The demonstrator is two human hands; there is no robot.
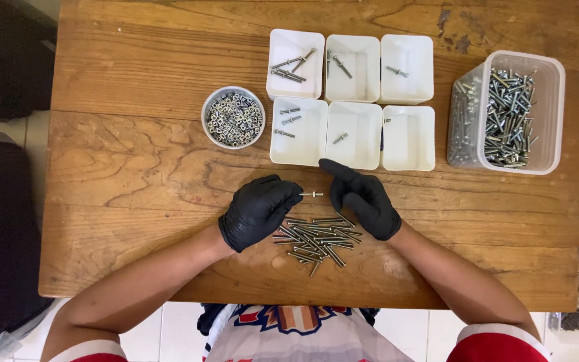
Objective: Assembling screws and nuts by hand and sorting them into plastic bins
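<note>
The left hand (257, 212), in a black glove, is pinching one small bolt (312, 194) by its end, fingers closed narrowly around it so that the bolt is sticking out sideways, level, just above the wooden table (135, 174). The right hand (364, 200), also gloved, is hovering just beside the bolt's free tip with the forefinger pointing up toward the white trays (351, 100); its other fingers are curling loosely, and it seems to be touching nothing, though the view is too small to be sure.

The bolt is looking light, stiff and hard, a short metal rod with a smooth, probably slippery shank and a wider head. It is thin enough to roll or slip from gloved fingertips, so a pinch across the shank near the head, or on the head itself, is likely giving the surest hold.

Directly below the hands a loose pile of bolts (317, 240) is lying on the table. A round bowl of nuts (234, 118) is sitting to the left of the trays, and a clear tub of bolts (509, 112) is standing at the right.
</note>
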